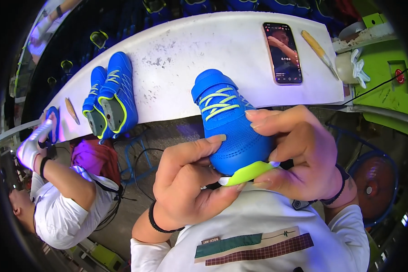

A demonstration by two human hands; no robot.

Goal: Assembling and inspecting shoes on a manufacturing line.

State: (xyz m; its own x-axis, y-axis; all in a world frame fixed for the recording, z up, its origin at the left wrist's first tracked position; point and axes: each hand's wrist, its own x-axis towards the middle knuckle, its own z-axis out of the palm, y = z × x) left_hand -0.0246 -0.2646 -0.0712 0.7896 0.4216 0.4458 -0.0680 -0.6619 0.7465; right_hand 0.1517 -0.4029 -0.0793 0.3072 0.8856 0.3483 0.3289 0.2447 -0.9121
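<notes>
A blue sneaker (238, 122) with pale yellow laces is held in front of my chest, its toe toward me and its heel over the table's near edge. At the toe is a lime-green sole piece (249, 173) with white ends; whether it is fully joined to the upper I cannot tell. My left hand (190, 183) is closed on the left side of the toe, thumb on top and fingers below. My right hand (299, 152) grips the right side, its thumb and fingers pressing on the upper and the sole's edge. The shoe's underside is hidden.
Across the white table (186, 54) lie two blue shoes (109, 97), a phone (283, 54) and a wooden-handled tool (319, 52). A small pointed tool (71, 111) rests at the left, near a co-worker's gloved hand (29, 152). Green machinery (385, 81) stands at the right.
</notes>
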